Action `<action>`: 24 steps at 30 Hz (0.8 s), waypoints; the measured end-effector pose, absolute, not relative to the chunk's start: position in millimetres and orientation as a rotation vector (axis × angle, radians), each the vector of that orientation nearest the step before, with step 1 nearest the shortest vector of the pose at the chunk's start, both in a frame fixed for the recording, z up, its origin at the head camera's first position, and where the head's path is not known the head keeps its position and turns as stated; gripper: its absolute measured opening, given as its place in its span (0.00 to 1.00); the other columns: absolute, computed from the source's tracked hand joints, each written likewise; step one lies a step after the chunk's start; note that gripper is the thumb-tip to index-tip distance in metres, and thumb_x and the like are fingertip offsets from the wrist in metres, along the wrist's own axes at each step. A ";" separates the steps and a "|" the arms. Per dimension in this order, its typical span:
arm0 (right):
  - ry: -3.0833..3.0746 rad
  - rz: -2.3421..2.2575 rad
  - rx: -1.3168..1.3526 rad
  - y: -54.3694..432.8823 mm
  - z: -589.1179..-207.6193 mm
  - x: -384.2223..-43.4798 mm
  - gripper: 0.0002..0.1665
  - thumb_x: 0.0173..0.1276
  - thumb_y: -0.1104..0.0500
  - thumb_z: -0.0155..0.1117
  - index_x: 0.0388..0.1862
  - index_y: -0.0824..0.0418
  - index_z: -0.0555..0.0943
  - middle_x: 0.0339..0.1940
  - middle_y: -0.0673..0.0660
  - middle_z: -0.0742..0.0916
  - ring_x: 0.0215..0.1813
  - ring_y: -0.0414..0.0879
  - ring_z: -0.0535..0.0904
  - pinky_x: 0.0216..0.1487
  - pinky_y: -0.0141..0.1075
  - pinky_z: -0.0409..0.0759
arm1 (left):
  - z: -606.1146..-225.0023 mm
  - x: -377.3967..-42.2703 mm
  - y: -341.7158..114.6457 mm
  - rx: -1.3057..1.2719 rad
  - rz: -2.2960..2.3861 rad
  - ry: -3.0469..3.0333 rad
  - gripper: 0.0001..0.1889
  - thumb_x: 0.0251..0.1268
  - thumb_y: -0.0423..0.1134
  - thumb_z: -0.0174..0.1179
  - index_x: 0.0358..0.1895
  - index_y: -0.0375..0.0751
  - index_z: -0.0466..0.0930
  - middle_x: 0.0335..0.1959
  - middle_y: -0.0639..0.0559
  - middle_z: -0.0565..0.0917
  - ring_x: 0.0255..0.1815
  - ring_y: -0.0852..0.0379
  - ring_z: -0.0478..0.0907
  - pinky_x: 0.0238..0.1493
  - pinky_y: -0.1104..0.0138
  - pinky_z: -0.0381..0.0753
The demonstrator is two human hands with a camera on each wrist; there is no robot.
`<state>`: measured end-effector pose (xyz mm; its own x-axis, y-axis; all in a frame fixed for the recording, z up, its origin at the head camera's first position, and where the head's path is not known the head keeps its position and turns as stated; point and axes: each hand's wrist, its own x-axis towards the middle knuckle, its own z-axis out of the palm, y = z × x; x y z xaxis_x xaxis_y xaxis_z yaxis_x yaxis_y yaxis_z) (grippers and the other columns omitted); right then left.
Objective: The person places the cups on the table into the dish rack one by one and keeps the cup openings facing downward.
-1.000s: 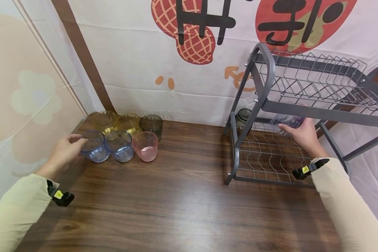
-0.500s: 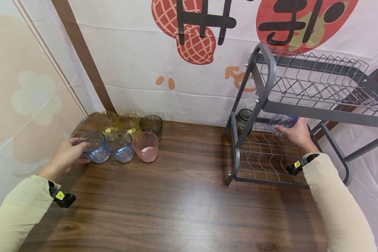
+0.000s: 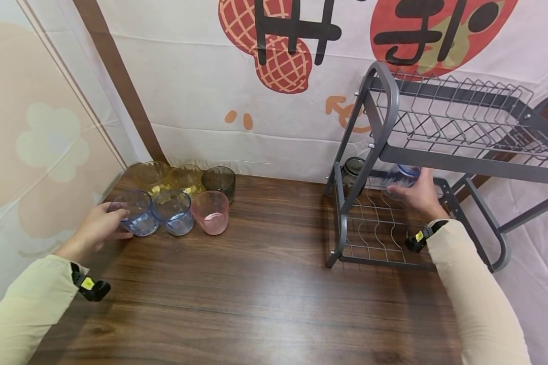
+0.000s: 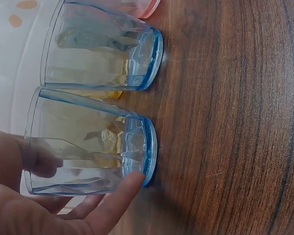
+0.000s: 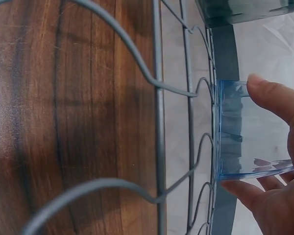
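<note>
In the head view my left hand (image 3: 99,226) holds a clear blue cup (image 3: 140,218) that stands upright at the left end of the front row. The left wrist view shows my fingers (image 4: 115,203) along its side, with the thumb showing through the wall near the rim. My right hand (image 3: 422,195) grips another clear blue cup (image 3: 398,177), upside down, within the grey rack's lower tier. In the right wrist view its rim (image 5: 217,132) is at the wires; whether it bears its full weight there I cannot tell.
Beside the held left cup stand another blue cup (image 3: 175,218) and a pink cup (image 3: 213,218). Behind them are two yellow cups and a dark grey cup (image 3: 220,182). A dark cup (image 3: 352,170) sits upside down at the left of the rack (image 3: 438,152), whose upper tier overhangs my right hand.
My right hand has moved left with its cup along the lower tier. My left hand has closed in round the front-left blue cup, which stays in place.
</note>
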<state>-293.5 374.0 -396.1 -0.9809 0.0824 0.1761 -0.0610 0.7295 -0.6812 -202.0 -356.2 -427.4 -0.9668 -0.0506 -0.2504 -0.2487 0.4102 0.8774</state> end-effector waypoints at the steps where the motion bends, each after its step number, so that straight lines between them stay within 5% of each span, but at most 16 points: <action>1: -2.741 1.092 -0.029 373.6 -396.9 -293.9 0.66 0.64 0.59 0.76 0.84 0.58 0.37 0.78 0.74 0.54 0.78 0.71 0.54 0.76 0.65 0.56 | -427.4 -202.1 -356.3 -0.269 1.585 2.478 0.31 0.81 0.37 0.36 0.72 0.11 0.44 0.70 0.16 0.53 0.44 0.62 0.76 0.46 0.59 0.89; 4: -2.747 1.088 -0.074 372.5 -399.4 -295.6 0.66 0.64 0.58 0.75 0.84 0.58 0.37 0.77 0.74 0.55 0.76 0.72 0.56 0.75 0.65 0.59 | -427.3 -202.0 -356.1 -0.274 1.569 2.480 0.30 0.81 0.37 0.35 0.72 0.11 0.45 0.72 0.17 0.53 0.49 0.56 0.74 0.48 0.59 0.89; 8: -2.739 1.069 -0.082 371.5 -401.6 -298.0 0.66 0.63 0.57 0.76 0.84 0.57 0.38 0.76 0.74 0.56 0.76 0.71 0.56 0.76 0.65 0.58 | -426.5 -203.3 -356.4 -0.277 1.569 2.472 0.30 0.81 0.36 0.34 0.73 0.12 0.44 0.73 0.19 0.52 0.46 0.62 0.73 0.49 0.59 0.88; 14: -2.728 1.047 -0.070 370.7 -404.3 -298.7 0.65 0.63 0.58 0.76 0.83 0.61 0.39 0.76 0.74 0.56 0.76 0.70 0.56 0.75 0.64 0.58 | -424.7 -204.4 -355.6 -0.280 1.569 2.447 0.31 0.81 0.35 0.33 0.73 0.11 0.40 0.74 0.18 0.49 0.61 0.36 0.67 0.50 0.58 0.88; 20: -2.727 1.059 -0.055 369.2 -406.1 -297.6 0.67 0.63 0.59 0.76 0.83 0.59 0.37 0.77 0.74 0.55 0.78 0.70 0.54 0.77 0.64 0.56 | -425.9 -203.3 -356.2 -0.260 1.569 2.441 0.30 0.80 0.34 0.32 0.72 0.10 0.42 0.74 0.20 0.49 0.48 0.61 0.72 0.50 0.58 0.88; 24: -2.724 1.061 -0.046 370.2 -406.9 -297.8 0.68 0.62 0.59 0.76 0.84 0.58 0.35 0.77 0.74 0.55 0.78 0.70 0.53 0.76 0.64 0.56 | -426.3 -203.3 -355.6 -0.249 1.576 2.429 0.30 0.80 0.34 0.31 0.73 0.11 0.41 0.75 0.20 0.48 0.57 0.46 0.70 0.50 0.60 0.88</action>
